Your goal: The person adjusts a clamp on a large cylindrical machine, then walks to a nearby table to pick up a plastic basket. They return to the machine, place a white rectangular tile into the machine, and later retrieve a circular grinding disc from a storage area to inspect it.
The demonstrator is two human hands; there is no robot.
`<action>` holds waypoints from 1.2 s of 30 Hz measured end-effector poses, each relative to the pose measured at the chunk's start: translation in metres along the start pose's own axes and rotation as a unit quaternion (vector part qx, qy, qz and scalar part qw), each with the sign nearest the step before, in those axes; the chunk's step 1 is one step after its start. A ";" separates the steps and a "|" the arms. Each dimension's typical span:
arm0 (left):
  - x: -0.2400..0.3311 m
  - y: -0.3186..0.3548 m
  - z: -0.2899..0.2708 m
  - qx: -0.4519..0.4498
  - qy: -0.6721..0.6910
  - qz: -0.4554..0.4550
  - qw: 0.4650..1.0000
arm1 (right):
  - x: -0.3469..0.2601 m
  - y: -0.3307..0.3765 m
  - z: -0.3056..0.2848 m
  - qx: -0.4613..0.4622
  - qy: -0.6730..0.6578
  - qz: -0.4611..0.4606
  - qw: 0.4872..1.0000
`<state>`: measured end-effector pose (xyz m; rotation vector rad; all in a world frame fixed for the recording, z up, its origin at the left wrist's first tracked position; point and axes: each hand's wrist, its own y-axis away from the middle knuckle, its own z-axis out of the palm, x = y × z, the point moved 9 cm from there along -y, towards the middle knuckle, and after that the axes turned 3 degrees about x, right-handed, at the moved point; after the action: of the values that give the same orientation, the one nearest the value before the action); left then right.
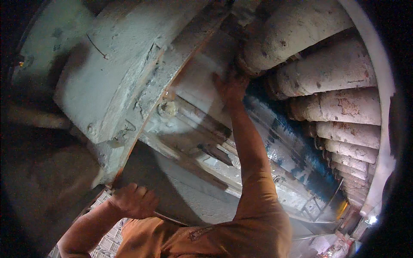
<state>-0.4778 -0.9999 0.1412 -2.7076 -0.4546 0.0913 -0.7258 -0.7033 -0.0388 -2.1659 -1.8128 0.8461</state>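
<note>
My right hand (232, 88), fingers spread, reaches beside the pale cylinders (325, 71); were they to turn, it could be pinched. My left hand (135, 201), curled closed, contents unclear, might scrape against the plate (124, 41) just above.

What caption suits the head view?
Right hand raised near a row of pale cylinders, left hand curled lower, near a panel.

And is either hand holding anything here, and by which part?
Cannot tell: the left hand curls beside a thin bar, grip hidden; the right hand, shadowed near the rollers, shows no clear hold.
</note>
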 end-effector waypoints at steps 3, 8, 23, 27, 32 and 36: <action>-0.002 -0.002 0.001 -0.074 0.026 0.006 0.997 | 0.000 0.001 -0.002 0.007 -0.007 -0.008 1.000; -0.005 -0.013 -0.022 0.136 0.053 -0.045 0.988 | -0.009 0.002 -0.003 0.006 -0.042 -0.057 0.997; -0.004 0.015 0.010 -0.158 0.090 -0.038 0.983 | -0.008 0.050 -0.007 0.077 0.129 -0.033 0.988; -0.002 0.011 0.003 -0.140 0.117 -0.030 0.983 | -0.016 0.038 -0.015 -0.021 0.050 0.006 0.999; 0.005 0.004 -0.003 -0.153 0.038 -0.016 0.987 | -0.009 0.052 -0.006 -0.046 0.123 -0.015 0.991; 0.011 -0.002 -0.013 -0.161 0.005 0.016 0.987 | -0.007 0.087 -0.008 -0.004 0.127 -0.163 0.978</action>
<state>-0.4662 -0.9991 0.1541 -3.0321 -0.4563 0.0125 -0.6491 -0.7289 -0.0728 -1.8076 -1.9606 0.4674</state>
